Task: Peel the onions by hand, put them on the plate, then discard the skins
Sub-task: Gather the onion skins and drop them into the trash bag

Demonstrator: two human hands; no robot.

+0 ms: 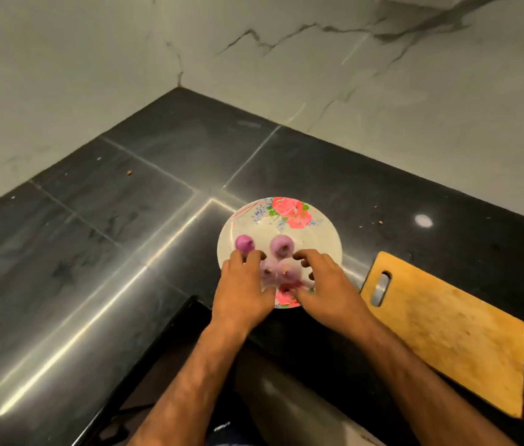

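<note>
A white plate (pixel 317 241) with a pink rose pattern on its rim sits on the black bench (pixel 125 226), near the front edge where the bench turns a corner. Four peeled purple onions (pixel 282 245) lie on the plate. Two are on the far side, apart from each other, and two are on the near side, touching or almost touching. The left hand (pixel 243 284) and the right hand (pixel 326 284) reach in over the near half of the plate, one on each side of the two near onions. Both hands have loosely bent fingers, with the thumbs pointing inward over the near rim. The fingertips of the left hand come close to the far-left onion, and those of the right hand come close to the far-right one. The hands and near onions are blurred, so I cannot tell whether either hand grips an onion, holds the plate or only hovers above it. Just to the right of the plate a wooden cutting board (pixel 447 333) with a slot handle lies flat on the bench at an angle. A small brown scrap (pixel 129 172) lies on the bench well to the far left. Pale marble wall (pixel 286 75) with dark veins rises behind the bench.
</note>
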